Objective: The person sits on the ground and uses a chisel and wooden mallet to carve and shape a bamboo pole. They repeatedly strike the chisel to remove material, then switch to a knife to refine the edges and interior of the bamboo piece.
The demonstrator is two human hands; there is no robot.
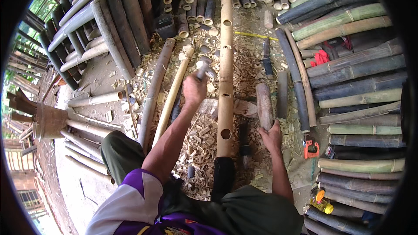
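Bamboo pole, left grip around grey tool, right grip around wooden club

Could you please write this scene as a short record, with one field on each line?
left hand: the hand grips a grey tool, blurred, exact kind unclear
right hand: the hand holds the lower end of a wooden club
between the hands: a pale bamboo pole with several holes, touched by neither hand
ground: scattered wood chips; a yellow strip near the pole's far part
right side: rows of bamboo, a red cloth, an orange-handled tool
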